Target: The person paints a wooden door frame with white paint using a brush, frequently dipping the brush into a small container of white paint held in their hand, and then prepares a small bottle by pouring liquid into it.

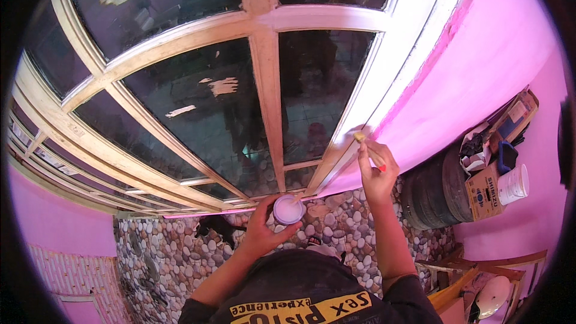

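In my right hand [377, 177] is a paintbrush [375, 155] with a red mark on its handle, its pale bristles at the right upright of a glazed window frame [369, 96], where white shows beside a pink wall [456, 66]. My left hand [261, 225] grips a small round tub [287, 211] of pale, milky liquid at the frame's lower edge, with a thin stick at the tub's rim. The glass panes [318, 96] are dark, and some have pale patches on them.
Stacked tires [426, 201], cardboard boxes [485, 198] and a white bucket [513, 186] stand at the right wall. Wooden pieces [516, 273] and a white rounded object [492, 294] lie lower right. A black animal, perhaps a cat [213, 228], is on the pebble-patterned floor [156, 246].
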Demonstrator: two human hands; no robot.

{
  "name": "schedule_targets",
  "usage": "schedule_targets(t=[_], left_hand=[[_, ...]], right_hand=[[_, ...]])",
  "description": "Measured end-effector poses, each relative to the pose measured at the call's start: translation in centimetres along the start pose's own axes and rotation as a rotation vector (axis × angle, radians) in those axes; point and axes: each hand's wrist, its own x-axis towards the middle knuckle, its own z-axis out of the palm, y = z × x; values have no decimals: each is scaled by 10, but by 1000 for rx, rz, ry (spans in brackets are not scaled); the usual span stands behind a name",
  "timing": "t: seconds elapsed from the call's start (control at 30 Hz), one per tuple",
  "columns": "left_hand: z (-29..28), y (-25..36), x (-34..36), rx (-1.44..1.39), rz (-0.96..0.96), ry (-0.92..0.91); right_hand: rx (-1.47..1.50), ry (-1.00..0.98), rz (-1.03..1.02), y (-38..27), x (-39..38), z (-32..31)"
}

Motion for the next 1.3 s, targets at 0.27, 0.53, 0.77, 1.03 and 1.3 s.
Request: schedule_targets(t=[0.27,0.53,0.77,1.03,1.3], left_hand=[[3,1,1,14,-1,12],[5,-2,3,-19,4,-5],[8,-5,2,-42,-20,-11],[7,-6,3,-30,-15,-28],[5,-10,1,-88,-41,-23]], right_hand=[[-27,2,-225,0,-8,-17],[-3,81,-199,-16,15,-20],[403,190,191,8,-19,-32],[463,177,452,29,-38,-18],[393,108,350,36,-19,3]])
